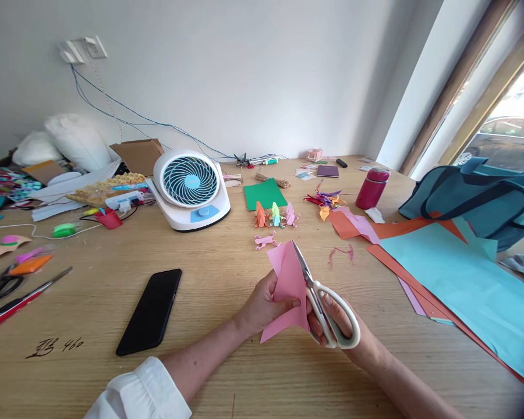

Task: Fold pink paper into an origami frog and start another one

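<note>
My left hand [262, 305] pinches a folded piece of pink paper [290, 282], thumb on its front face. In my right hand [353, 331] are white-handled scissors [321, 302], fingers through the loops. Their blades lie along the paper's right edge, tips near its top. Just beyond the paper is a small pink folded figure [266, 240]. Behind it stand an orange figure [261, 215], a green and blue one [276, 215] and a pink one [290, 215], in front of a green square sheet [265, 194].
A black phone [149, 311] lies left of my left forearm, with a white fan [190, 189] behind it. At right are large blue sheets [458, 279], a red bottle [372, 188] and a teal bag [475, 198]. A red-handled knife [21, 299] lies far left.
</note>
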